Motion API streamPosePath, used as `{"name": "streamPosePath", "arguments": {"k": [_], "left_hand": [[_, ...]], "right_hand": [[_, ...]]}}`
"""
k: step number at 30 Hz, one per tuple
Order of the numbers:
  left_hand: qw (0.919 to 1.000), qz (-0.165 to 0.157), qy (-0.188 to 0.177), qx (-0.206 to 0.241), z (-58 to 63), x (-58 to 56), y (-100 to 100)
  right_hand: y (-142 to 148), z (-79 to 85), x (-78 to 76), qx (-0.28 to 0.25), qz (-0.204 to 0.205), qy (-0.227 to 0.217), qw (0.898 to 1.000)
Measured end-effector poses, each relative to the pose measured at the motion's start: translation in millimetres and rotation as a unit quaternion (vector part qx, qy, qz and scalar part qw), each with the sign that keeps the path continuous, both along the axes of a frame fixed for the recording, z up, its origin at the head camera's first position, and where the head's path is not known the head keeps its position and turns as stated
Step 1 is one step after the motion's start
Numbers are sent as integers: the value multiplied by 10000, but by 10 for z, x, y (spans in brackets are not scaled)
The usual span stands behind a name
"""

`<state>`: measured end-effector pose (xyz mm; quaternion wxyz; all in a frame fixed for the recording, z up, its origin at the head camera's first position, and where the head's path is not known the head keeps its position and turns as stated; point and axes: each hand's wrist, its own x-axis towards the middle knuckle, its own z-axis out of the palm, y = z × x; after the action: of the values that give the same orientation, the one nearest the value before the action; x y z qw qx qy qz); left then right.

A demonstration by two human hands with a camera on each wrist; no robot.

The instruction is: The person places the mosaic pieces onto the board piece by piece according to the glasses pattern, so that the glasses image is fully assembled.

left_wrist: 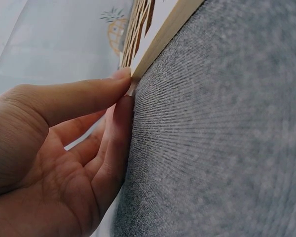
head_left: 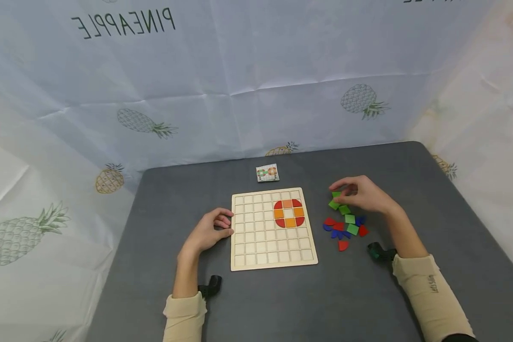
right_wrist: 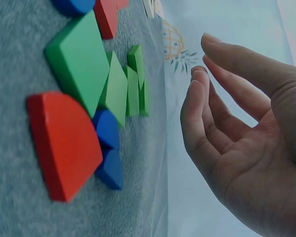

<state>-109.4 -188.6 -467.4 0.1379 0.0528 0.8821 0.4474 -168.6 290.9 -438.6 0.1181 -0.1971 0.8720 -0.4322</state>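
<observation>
My left hand (head_left: pixel 208 230) is at the left edge of a wooden grid board (head_left: pixel 256 247). In the left wrist view the thumb (left_wrist: pixel 89 98) touches the board's edge (left_wrist: pixel 160 42), with a fingertip close below it. My right hand (head_left: pixel 363 194) hovers over green squares (head_left: pixel 344 209) at the right of the board. Its fingers are loosely bent, and the right wrist view shows nothing between thumb and fingertips. On the board, red quarter-circles (head_left: pixel 299 221) and orange squares (head_left: pixel 279 213) form a rounded ring around a bare cell.
Beside the board lie loose red quarter-circle pieces (head_left: pixel 343 245) and blue pieces (head_left: pixel 327 228). A small printed pattern card (head_left: pixel 267 173) is behind the board on the grey table (head_left: pixel 175 190). A pineapple-print curtain (head_left: pixel 222 123) hangs beyond the table's far edge.
</observation>
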Motion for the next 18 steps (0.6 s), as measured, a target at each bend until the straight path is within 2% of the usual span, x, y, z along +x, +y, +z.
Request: {"name": "streamPosePath", "arguments": {"k": [9, 18], "left_hand": [[9999, 23, -11, 143, -50, 5, 86], [10000, -69, 4, 45, 14, 11, -28]], "right_hand": [[176, 63, 21, 57, -98, -29, 9999], [165, -43, 25, -98, -16, -132, 9999]]}}
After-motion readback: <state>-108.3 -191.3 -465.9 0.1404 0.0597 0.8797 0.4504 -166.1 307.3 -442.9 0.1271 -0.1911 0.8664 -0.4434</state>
